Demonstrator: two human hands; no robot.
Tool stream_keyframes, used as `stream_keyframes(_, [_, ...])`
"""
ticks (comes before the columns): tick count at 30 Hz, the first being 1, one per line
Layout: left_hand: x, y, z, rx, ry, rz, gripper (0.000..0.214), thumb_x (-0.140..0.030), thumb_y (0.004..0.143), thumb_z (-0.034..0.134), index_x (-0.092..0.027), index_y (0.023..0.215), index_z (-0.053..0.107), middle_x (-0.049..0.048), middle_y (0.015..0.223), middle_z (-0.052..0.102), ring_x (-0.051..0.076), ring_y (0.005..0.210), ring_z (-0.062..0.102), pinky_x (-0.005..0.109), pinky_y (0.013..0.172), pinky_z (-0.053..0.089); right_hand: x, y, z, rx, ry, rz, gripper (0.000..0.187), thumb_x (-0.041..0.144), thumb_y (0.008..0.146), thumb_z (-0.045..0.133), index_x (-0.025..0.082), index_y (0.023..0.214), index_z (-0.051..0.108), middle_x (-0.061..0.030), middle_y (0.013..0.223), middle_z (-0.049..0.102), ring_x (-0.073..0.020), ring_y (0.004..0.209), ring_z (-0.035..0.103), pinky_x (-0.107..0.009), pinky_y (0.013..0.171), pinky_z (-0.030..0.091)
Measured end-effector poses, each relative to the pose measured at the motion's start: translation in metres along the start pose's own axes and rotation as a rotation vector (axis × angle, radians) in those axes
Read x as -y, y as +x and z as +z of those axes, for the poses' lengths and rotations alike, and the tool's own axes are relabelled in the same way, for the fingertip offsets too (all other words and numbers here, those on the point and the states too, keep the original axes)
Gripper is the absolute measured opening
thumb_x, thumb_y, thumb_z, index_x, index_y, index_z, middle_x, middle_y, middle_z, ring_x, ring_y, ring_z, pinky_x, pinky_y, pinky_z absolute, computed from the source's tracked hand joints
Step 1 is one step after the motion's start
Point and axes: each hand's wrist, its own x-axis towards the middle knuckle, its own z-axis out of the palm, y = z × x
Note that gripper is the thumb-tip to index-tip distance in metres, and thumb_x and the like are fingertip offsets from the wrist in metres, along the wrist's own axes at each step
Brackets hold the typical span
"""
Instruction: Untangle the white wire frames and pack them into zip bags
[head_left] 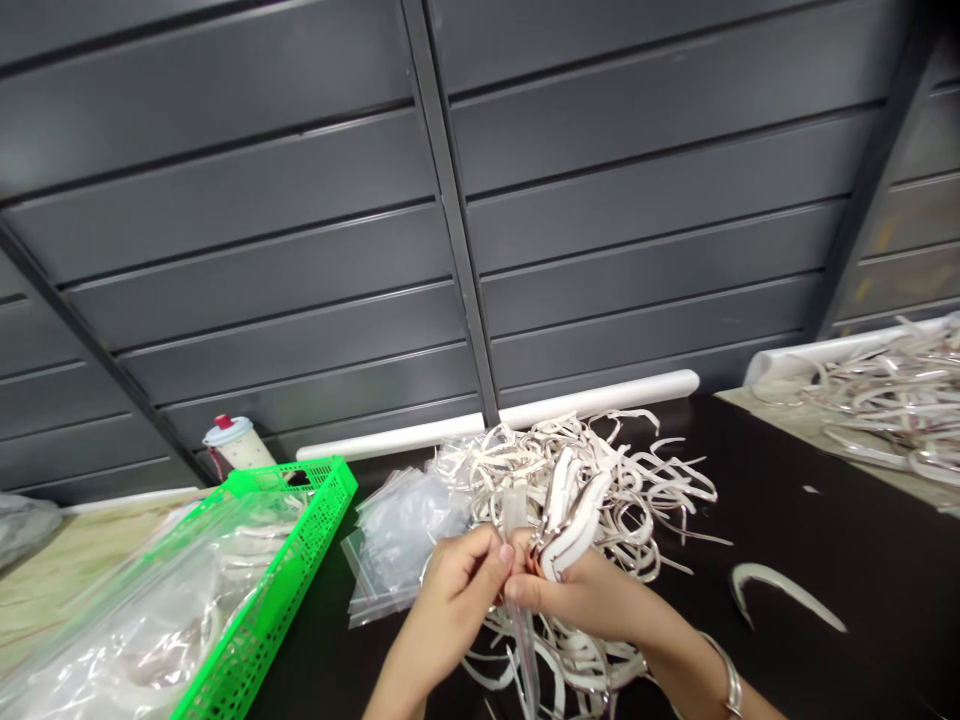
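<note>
White strips point(637, 500) are lying heaped on the dark desk point(825, 520). Left hand point(454, 590) and right hand point(577, 595) are pinching one strip point(574, 520), steadying it.

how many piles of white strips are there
2: the central pile on the dark tabletop, and the right pile on the pale bench. Others could be out of view.

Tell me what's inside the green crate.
The green crate holds a clear plastic bag with pale curved strips inside. The bag covers the crate's floor, so the floor cannot be seen.
</note>
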Motion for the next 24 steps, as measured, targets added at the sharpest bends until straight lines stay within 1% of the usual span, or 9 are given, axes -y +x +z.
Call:
stream_keyframes(7, [0.002, 0.001, 0.0, -0.036, 0.108, 0.065, 0.035, -0.036, 0.091, 0.041, -0.019, 0.06, 0.043, -0.0035, 0.055, 0.041, 0.011, 0.053, 0.036, 0.024, 0.051, 0.029, -0.002, 0.001, -0.001, 0.018, 0.123, -0.011, 0.026, 0.037, 0.083, 0.058, 0.019, 0.07, 0.046, 0.0051, 0.064, 0.04, -0.0105, 0.061, 0.038, -0.024, 0.06, 0.034])
stream_keyframes(10, [0.0, 0.001, 0.0, -0.134, 0.156, 0.12, 0.032, -0.028, 0.085, 0.046, -0.02, 0.055, 0.039, -0.0033, 0.053, 0.04, 0.011, 0.051, 0.037, 0.024, 0.05, 0.028, 0.002, 0.001, -0.005, -0.007, 0.147, 0.035, 0.026, 0.037, 0.081, 0.057, 0.019, 0.068, 0.044, 0.006, 0.059, 0.036, -0.0098, 0.056, 0.034, -0.024, 0.054, 0.031])
stream_keyframes(13, [0.002, 0.001, -0.001, -0.286, 0.163, 0.151, 0.027, -0.019, 0.076, 0.054, -0.02, 0.053, 0.04, -0.0007, 0.058, 0.051, 0.013, 0.055, 0.047, 0.024, 0.052, 0.035, 0.005, 0.002, -0.011, -0.149, 0.063, 0.054, 0.02, 0.03, 0.079, 0.055, 0.02, 0.066, 0.043, 0.0061, 0.057, 0.036, -0.01, 0.054, 0.034, -0.024, 0.052, 0.03])
stream_keyframes(15, [0.005, 0.001, -0.001, -0.392, 0.074, 0.113, 0.013, -0.016, 0.072, 0.058, -0.021, 0.064, 0.049, -0.0006, 0.063, 0.057, 0.015, 0.057, 0.054, 0.024, 0.055, 0.04, 0.006, 0.002, -0.013, -0.255, -0.065, 0.009, 0.015, 0.024, 0.078, 0.052, 0.02, 0.066, 0.043, 0.0049, 0.059, 0.039, -0.0109, 0.055, 0.037, -0.025, 0.054, 0.032])
stream_keyframes(16, [0.006, 0.001, -0.001, -0.433, 0.025, 0.091, 0.011, -0.015, 0.07, 0.06, -0.022, 0.076, 0.053, -0.0012, 0.065, 0.059, 0.015, 0.057, 0.055, 0.024, 0.055, 0.042, 0.006, 0.002, -0.013, -0.282, -0.132, -0.023, 0.013, 0.021, 0.077, 0.05, 0.02, 0.066, 0.043, 0.0044, 0.06, 0.04, -0.0113, 0.056, 0.039, -0.025, 0.055, 0.033])
stream_keyframes(17, [0.007, 0.001, -0.001, -0.455, -0.011, 0.076, 0.023, -0.013, 0.069, 0.061, -0.022, 0.089, 0.056, -0.0019, 0.066, 0.06, 0.015, 0.058, 0.057, 0.024, 0.055, 0.043, 0.006, 0.001, -0.012, -0.284, -0.193, -0.055, 0.012, 0.019, 0.077, 0.048, 0.02, 0.066, 0.043, 0.004, 0.06, 0.042, -0.0116, 0.057, 0.04, -0.026, 0.056, 0.034])
stream_keyframes(19, [0.008, 0.001, 0.001, -0.44, -0.043, 0.075, 0.047, -0.009, 0.067, 0.061, -0.022, 0.112, 0.056, -0.0017, 0.069, 0.061, 0.016, 0.06, 0.058, 0.023, 0.054, 0.044, 0.007, 0.0, -0.006, -0.238, -0.288, -0.111, 0.012, 0.014, 0.075, 0.046, 0.02, 0.066, 0.042, 0.0036, 0.062, 0.043, -0.0118, 0.058, 0.042, -0.026, 0.058, 0.036])
stream_keyframes(21, [0.007, 0.001, 0.002, -0.391, -0.058, 0.09, 0.052, -0.007, 0.066, 0.061, -0.021, 0.116, 0.06, 0.0011, 0.075, 0.063, 0.017, 0.063, 0.058, 0.023, 0.054, 0.044, 0.007, -0.001, 0.002, -0.172, -0.346, -0.14, 0.013, 0.011, 0.074, 0.044, 0.02, 0.066, 0.04, 0.0037, 0.063, 0.042, -0.0118, 0.059, 0.043, -0.026, 0.059, 0.036])
stream_keyframes(24, [0.006, 0.0, 0.002, -0.365, 0.011, 0.125, 0.038, -0.013, 0.073, 0.062, -0.02, 0.11, 0.066, 0.0043, 0.082, 0.065, 0.017, 0.065, 0.058, 0.024, 0.057, 0.045, 0.007, -0.001, 0.01, -0.143, -0.4, -0.181, 0.015, 0.011, 0.074, 0.044, 0.021, 0.065, 0.037, 0.0042, 0.063, 0.04, -0.0115, 0.059, 0.042, -0.025, 0.059, 0.036])
